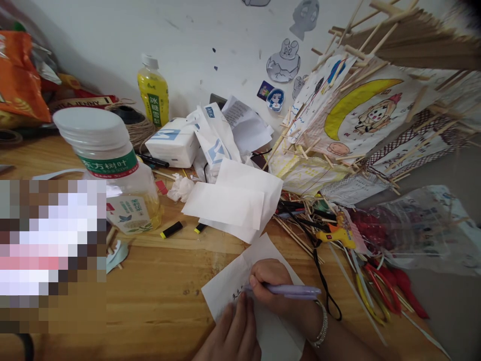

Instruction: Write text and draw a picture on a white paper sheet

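Note:
A creased white sheet of paper (263,253) lies at an angle on the wooden table, with a few black handwritten characters near its left side. My right hand (274,283) grips a lavender pen (296,291), its tip down at the writing. A beaded bracelet circles that wrist. Just left of it, my left hand (235,331) rests flat on the lower part of the sheet, fingers stretched out and holding nothing. Beyond the sheet, more blank white papers (225,205) lie overlapped.
A large bottle (131,200) with yellowish liquid stands left, a yellow drink bottle (153,93) behind it. Tissue packs (175,143) sit at the back. At right are a stick-and-paper lantern model (368,110), a yellow glue gun (336,235) and red-handled scissors (383,288).

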Motion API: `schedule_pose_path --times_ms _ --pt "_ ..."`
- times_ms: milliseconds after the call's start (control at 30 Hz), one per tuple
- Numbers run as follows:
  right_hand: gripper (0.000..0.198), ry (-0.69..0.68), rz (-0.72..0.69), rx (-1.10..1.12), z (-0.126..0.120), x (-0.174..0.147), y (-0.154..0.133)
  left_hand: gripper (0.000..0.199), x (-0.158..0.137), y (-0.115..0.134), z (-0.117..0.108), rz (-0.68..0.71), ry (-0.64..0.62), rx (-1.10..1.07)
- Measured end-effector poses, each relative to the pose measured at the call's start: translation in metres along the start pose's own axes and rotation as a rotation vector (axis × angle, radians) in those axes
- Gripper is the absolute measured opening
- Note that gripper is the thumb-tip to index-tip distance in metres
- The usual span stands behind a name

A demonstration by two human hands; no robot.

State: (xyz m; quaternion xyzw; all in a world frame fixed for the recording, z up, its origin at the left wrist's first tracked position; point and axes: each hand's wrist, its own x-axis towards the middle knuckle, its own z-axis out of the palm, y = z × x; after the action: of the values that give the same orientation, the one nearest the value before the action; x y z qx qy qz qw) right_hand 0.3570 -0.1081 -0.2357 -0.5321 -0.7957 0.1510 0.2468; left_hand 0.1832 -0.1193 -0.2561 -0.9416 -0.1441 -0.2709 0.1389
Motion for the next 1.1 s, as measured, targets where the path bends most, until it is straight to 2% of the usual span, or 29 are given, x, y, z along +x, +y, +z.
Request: schedule_pose_path --times_ms 300,800,1100 --pt "0.034 -0.025 0.029 0.008 -0.005 0.002 -0.003 0.026 -0.007 0.003 0.003 0.034 -0.060 -0.010" --pt "0.030 0.008 0.008 0.034 0.003 -0.001 0.004 0.020 0.002 -0.001 -0.003 -0.002 0.003 -0.010" --pt "0.029 0.025 -0.006 0.043 -0.001 0.002 0.000 0.022 0.004 -0.001 -0.003 -0.008 0.002 -0.023"
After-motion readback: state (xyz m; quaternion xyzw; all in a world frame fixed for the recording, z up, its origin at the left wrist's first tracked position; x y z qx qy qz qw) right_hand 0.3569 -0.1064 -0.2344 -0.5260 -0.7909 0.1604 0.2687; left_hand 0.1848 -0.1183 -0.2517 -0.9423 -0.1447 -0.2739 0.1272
